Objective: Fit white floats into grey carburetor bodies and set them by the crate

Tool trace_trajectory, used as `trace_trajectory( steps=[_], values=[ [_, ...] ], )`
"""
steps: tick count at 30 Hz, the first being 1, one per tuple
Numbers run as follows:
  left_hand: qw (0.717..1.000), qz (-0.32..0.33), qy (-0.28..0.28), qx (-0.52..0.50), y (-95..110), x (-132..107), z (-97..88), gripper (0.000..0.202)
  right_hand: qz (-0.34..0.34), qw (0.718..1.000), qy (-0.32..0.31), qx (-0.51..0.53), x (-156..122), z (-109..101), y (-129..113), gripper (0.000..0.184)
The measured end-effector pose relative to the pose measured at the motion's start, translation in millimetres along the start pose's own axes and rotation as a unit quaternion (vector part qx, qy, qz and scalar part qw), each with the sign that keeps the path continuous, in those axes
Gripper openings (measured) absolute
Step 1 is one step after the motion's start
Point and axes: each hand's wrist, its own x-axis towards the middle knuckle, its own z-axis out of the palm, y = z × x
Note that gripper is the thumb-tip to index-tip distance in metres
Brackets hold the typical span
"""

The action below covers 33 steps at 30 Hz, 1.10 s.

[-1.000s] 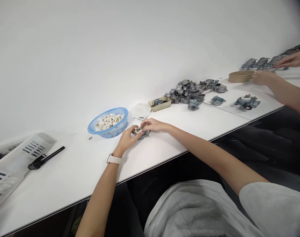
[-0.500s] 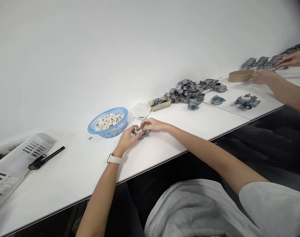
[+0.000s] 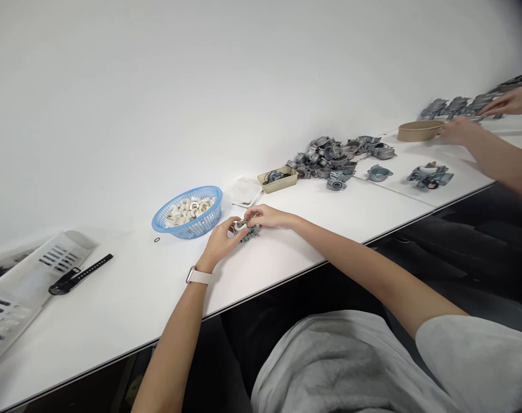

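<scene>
Both my hands meet over a small grey metal part (image 3: 248, 231) that rests on the white table (image 3: 127, 298). My left hand (image 3: 221, 243), with a white watch strap at the wrist, grips the part from the left with curled fingers. My right hand (image 3: 265, 217) pinches its top from the right. A small white piece sits on the part between my fingertips. Just behind my hands stands a blue basket (image 3: 187, 212) with several white pieces in it.
A black wristband (image 3: 78, 275) lies beside a white slotted tray (image 3: 15, 287) at the left. Further right are a clear dish (image 3: 246, 192), a beige tray (image 3: 278, 179), a heap of grey metal castings (image 3: 330, 155) and a brown bowl (image 3: 418, 131). Another person's hands (image 3: 459, 131) work at the far right.
My hands have stayed on the part with only slight finger movement. The other person's hands at the far right have shifted a little.
</scene>
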Motion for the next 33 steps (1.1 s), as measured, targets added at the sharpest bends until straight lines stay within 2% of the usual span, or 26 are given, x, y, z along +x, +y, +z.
trace_trajectory(
  steps=[33],
  values=[
    [1.000, -0.004, -0.012, 0.004, 0.2, -0.3, -1.8, 0.045, 0.001, 1.000, -0.003, -0.011, 2.6, -0.6, 4.9, 0.023]
  ],
)
